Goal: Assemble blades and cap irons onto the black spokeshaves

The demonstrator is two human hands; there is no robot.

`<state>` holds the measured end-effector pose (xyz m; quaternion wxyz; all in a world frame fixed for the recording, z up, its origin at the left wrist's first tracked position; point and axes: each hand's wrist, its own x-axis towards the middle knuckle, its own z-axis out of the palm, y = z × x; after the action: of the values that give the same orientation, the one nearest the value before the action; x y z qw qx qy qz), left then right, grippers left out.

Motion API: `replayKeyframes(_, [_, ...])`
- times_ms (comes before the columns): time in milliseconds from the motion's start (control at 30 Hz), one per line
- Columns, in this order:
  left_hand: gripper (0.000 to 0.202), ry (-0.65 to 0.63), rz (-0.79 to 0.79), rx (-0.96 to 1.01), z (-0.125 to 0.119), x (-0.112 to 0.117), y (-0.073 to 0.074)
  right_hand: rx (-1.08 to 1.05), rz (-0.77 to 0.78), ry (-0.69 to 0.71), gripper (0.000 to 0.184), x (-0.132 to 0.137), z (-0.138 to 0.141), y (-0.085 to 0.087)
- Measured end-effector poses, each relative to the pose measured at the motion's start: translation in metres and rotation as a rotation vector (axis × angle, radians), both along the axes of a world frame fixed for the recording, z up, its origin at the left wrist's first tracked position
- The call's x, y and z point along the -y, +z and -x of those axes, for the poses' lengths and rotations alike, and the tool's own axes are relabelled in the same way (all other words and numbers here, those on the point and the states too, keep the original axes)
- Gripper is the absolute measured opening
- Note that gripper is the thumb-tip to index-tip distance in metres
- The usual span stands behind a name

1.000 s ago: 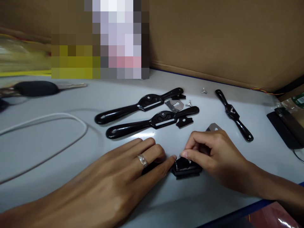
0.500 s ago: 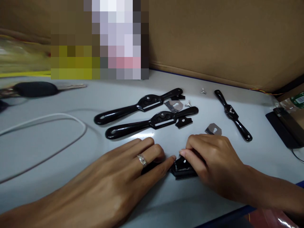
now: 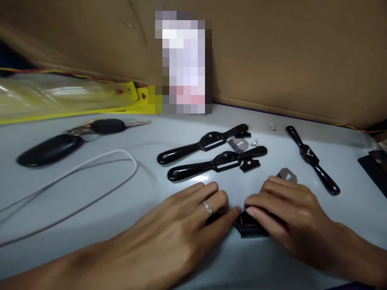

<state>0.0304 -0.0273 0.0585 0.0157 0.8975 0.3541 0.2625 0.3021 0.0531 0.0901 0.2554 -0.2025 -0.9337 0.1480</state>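
Observation:
A black spokeshave [image 3: 253, 230] lies low on the table under both hands, mostly covered by them. My left hand [image 3: 190, 225], with a ring on it, is closed over its left handle, the thumb reaching the middle part. My right hand [image 3: 287, 213] is bent over the middle and right side, thumb and fingers pressed together there; what lies under these fingers is hidden. Just behind the right hand is a loose steel blade [image 3: 289, 175]. Farther back lie two spokeshave bodies, one nearer [image 3: 193, 170] and one farther [image 3: 181, 153], beside a black cap piece [image 3: 250, 164].
Another blade [image 3: 240, 145] and two small wing screws, one nearer [image 3: 255, 142] and one farther [image 3: 272, 127], lie at the back. A spokeshave [image 3: 311, 155] with a screw on it rests rightward. Keys [image 3: 108, 126] and a white cable [image 3: 99, 197] are leftward, cardboard [image 3: 287, 52] behind.
The camera view has turned left, so everything sits farther right and a little lower. Both hands keep nearly the same hold on the spokeshave. The right fingers have shifted slightly over its middle.

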Motion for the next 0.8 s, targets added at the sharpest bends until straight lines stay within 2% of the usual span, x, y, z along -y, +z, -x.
replayKeyframes(100, [0.039,0.0,0.02,-0.008,0.001,0.002,0.001,0.002,0.323,-0.014,0.033,-0.004,-0.002,0.002])
replayKeyframes(167, [0.037,0.004,0.015,-0.016,0.001,0.004,0.0,0.062,0.411,-0.04,0.03,-0.006,-0.004,0.003])
replayKeyframes(200, [0.035,0.005,0.012,-0.024,0.001,0.004,0.0,0.09,0.358,-0.04,0.031,-0.007,-0.005,0.003])
replayKeyframes(233, [0.033,0.004,0.009,-0.029,0.001,0.004,-0.001,0.108,0.243,-0.033,0.033,-0.007,-0.006,0.002])
replayKeyframes(333, [0.028,0.004,0.007,-0.04,0.001,0.003,0.0,0.142,-0.237,-0.032,0.046,-0.002,-0.006,-0.002])
replayKeyframes(367, [0.027,0.002,0.007,-0.042,0.001,0.003,0.0,0.151,-0.355,-0.045,0.05,0.001,-0.004,-0.005])
replayKeyframes(433, [0.027,-0.005,0.006,-0.037,0.001,0.002,0.001,0.161,-0.483,-0.083,0.054,0.007,0.0,-0.008])
replayKeyframes(500, [0.03,-0.011,-0.008,-0.012,0.002,0.002,0.0,0.151,-0.498,-0.119,0.055,0.011,0.004,-0.011])
replayKeyframes(600, [0.033,-0.009,-0.023,0.021,0.006,0.004,-0.009,0.105,-0.326,-0.104,0.052,0.009,0.006,-0.012])
replayKeyframes(700, [0.028,0.025,0.006,0.065,0.01,0.016,-0.03,0.076,-0.127,-0.057,0.051,0.001,-0.001,-0.006])
replayKeyframes(800, [0.035,0.064,0.04,0.079,0.012,0.037,-0.051,0.065,-0.126,-0.039,0.048,-0.004,-0.009,0.002])
